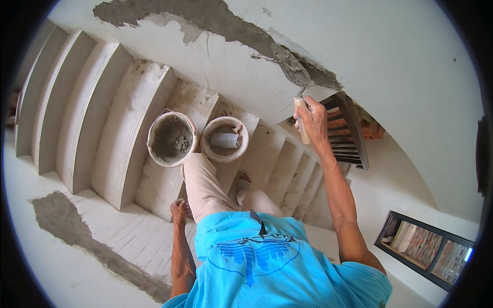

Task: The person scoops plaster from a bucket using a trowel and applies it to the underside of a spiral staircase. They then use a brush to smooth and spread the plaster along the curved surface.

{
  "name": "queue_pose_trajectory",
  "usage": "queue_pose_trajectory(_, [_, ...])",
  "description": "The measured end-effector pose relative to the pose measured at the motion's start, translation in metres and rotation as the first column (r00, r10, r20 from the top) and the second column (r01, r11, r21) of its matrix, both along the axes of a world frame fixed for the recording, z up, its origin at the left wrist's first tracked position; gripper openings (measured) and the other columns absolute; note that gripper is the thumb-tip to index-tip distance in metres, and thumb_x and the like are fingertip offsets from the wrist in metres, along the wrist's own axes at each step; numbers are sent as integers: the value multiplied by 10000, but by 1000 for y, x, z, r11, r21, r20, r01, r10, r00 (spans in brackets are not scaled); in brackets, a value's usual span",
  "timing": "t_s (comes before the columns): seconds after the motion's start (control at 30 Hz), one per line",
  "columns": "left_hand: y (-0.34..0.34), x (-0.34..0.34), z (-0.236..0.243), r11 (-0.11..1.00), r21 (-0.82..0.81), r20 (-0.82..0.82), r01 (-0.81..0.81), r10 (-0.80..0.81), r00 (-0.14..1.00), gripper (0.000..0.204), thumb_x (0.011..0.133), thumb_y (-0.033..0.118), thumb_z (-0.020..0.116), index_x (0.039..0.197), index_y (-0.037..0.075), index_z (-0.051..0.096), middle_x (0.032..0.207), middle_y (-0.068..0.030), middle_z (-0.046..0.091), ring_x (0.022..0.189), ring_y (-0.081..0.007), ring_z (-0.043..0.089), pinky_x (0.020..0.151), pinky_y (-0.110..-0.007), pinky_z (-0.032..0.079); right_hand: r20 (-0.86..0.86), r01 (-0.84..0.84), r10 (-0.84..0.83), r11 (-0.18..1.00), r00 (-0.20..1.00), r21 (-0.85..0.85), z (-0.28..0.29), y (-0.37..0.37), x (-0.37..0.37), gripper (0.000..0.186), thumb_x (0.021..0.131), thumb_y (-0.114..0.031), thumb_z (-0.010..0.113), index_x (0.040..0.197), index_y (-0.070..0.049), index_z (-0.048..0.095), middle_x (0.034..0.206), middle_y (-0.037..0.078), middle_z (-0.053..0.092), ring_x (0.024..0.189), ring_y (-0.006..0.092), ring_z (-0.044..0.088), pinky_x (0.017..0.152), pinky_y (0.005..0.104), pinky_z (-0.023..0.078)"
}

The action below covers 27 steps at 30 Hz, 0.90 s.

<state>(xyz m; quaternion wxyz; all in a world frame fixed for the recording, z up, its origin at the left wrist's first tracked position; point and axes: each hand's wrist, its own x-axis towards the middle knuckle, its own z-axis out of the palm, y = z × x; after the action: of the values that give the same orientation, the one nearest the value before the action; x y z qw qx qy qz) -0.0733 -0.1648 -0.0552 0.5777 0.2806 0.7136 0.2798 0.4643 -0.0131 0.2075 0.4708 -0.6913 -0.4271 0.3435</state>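
Observation:
My right hand (312, 119) is closed around the pale wooden handle of a trowel (297, 72). The trowel's mortar-smeared blade lies against a rough band of grey mortar (233, 26) on the white wall. Low beside my left thigh hangs my left hand (178, 211); its fingers are too small and partly hidden to read, and no tool shows in it. In front of my legs, a bucket (194, 131) with wet grey mortar (177, 141) stands on the stairs. Beside it, another bucket (207, 150) holds a pale plastic cup (225, 140) lying in murky liquid.
Bare concrete steps (110, 115) rise to the left, and more steps (287, 167) descend to the right. My sandalled foot (243, 179) is on the stairs. A dark slatted railing (352, 131) is beyond my right forearm. Another mortar strip (77, 231) crosses the lower-left wall; a framed window (418, 244) is lower right.

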Motion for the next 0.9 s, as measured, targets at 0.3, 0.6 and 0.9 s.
queue_pose_trajectory(0.3, [-5,0,5,998,-29,-30,-63,63,998,289,951,168,596,1123,-62,571,804,-93,631,607,-161,609,533,-295,536,-138,80,-90,994,986,-73,-14,-51,26,259,850,-126,535,1036,18,644,674,44,576,503,93,531,453,262,448])
queue_pose_trajectory(0.6, [-3,0,-1,999,-36,1,10,-10,1000,269,941,179,618,1095,-41,604,817,-87,659,634,-158,627,566,-295,534,-96,56,-61,997,994,-51,-11,-32,31,126,857,-122,552,867,-2,590,658,45,567,490,89,515,433,270,425])
queue_pose_trajectory(0.9, [0,-8,5,999,42,14,-18,18,1000,276,925,175,629,1095,-40,597,785,-67,631,633,-148,611,570,-279,525,-80,70,-73,997,994,-40,-18,-70,40,265,857,-147,531,1017,21,659,666,47,580,495,102,535,450,267,439])
